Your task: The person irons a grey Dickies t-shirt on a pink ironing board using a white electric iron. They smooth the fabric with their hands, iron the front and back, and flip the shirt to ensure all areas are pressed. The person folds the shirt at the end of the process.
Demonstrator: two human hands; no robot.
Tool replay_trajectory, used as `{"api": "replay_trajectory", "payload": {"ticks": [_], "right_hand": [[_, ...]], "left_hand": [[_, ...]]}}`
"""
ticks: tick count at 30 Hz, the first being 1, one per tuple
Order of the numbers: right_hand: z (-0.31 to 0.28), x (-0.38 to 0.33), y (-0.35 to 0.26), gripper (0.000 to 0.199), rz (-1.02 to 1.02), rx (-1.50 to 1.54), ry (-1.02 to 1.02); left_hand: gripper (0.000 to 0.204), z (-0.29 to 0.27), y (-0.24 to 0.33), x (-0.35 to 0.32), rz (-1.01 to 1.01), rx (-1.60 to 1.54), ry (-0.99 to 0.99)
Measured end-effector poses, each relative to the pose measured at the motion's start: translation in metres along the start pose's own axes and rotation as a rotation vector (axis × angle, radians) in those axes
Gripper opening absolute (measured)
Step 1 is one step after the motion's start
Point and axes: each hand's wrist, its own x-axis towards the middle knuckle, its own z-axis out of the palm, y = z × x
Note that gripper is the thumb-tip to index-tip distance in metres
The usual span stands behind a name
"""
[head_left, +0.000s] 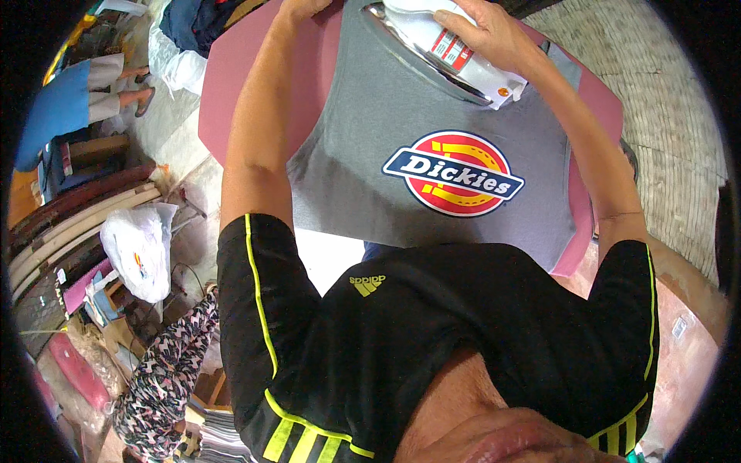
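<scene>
A white clothes iron [421, 31] with a shiny metal soleplate rests on a grey garment [347, 177], and my right hand [494, 35] is wrapped around its handle. On the garment's lower part is a red, yellow and blue printed logo [457, 193]. The cloth lies spread over a pink padded ironing board [239, 100] and hangs toward me at the near edge. At the top rim of the picture, my left hand [307, 6] is over the board's far left, beside the garment. Its fingers are cut off by the picture's edge.
Two people are to my left: one in a blue top [58, 104], another in patterned clothes [166, 378]. A white plastic bag [139, 251] sits by stacked boards [77, 224]. Dark cloth [193, 23] lies past the board's left side. Woven matting [656, 100] covers the floor at right.
</scene>
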Motion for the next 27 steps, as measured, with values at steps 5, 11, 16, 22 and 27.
{"api": "replay_trajectory", "payload": {"ticks": [5,11,16,22,27], "right_hand": [[0.009,0.044,-0.003,0.034,-0.079,-0.043,-0.014],[0.0,0.065,-0.042,0.03,-0.04,0.109,-0.333],[-0.008,0.072,-0.015,0.029,-0.351,0.181,-0.568],[0.011,0.073,-0.031,0.027,-0.726,0.007,-0.699],[0.041,0.06,-0.089,0.028,-0.776,-0.038,-0.716]], "left_hand": [[0.018,-0.03,-0.015,-0.011,0.066,0.159,-0.015],[0.055,-0.041,-0.008,-0.208,-0.09,0.831,0.266],[0.05,0.056,0.008,-0.337,-0.385,0.827,0.534],[0.024,0.099,-0.022,-0.345,-0.248,0.608,1.014],[0.023,0.098,-0.031,-0.348,-0.147,0.672,1.081]]}}
